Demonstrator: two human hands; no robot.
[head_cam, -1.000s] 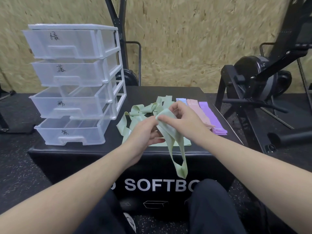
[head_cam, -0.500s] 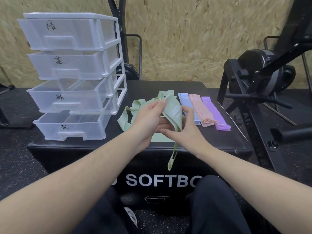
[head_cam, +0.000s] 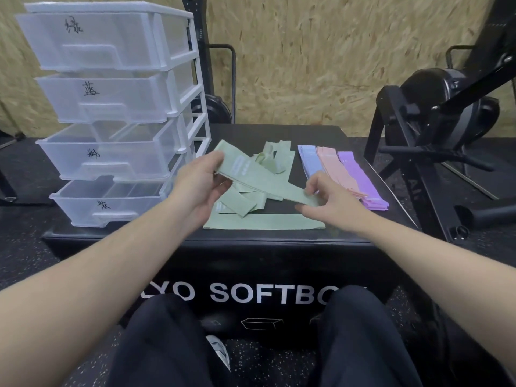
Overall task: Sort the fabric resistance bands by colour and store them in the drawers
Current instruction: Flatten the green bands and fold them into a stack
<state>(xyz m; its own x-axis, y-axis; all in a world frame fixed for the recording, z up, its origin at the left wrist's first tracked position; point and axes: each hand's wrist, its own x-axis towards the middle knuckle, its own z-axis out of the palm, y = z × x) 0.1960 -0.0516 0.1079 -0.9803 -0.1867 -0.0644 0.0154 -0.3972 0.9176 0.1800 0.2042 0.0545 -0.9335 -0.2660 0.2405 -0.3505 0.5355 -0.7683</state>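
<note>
- both forearms come up from the bottom corners of the frame and meet just above the middle, over the black soft box (head_cam: pixel 279 247) that's standing in as the desk here
- left hand (head_cam: pixel 199 185) is palm-up-ish, thumb on top, fingers curled underneath, pinching the upper-left end of a green band (head_cam: pixel 259 180)
- right hand (head_cam: pixel 332 203) sits a bit lower and to the right, fingertips pinching the other end of that same band, wrist angled inward
- so the band is stretched flat between the two hands, sloping from upper left down to lower right, held up off the box
- right under it is a loose pile of green bands (head_cam: pixel 251 213), one laid flat along the near edge of the box, more tangled behind
- to the right of centre, three neat stacks side by side on the box top: blue bands (head_cam: pixel 308 160), pink bands (head_cam: pixel 331 169), purple bands (head_cam: pixel 354 174)
- upper left of the frame: a clear plastic drawer unit (head_cam: pixel 117 107) with four drawers, each with a handwritten mark on the front; the lower two are pulled out a little
- dark trousers at the bottom of the frame, gym machine (head_cam: pixel 446 121) on the right
</note>
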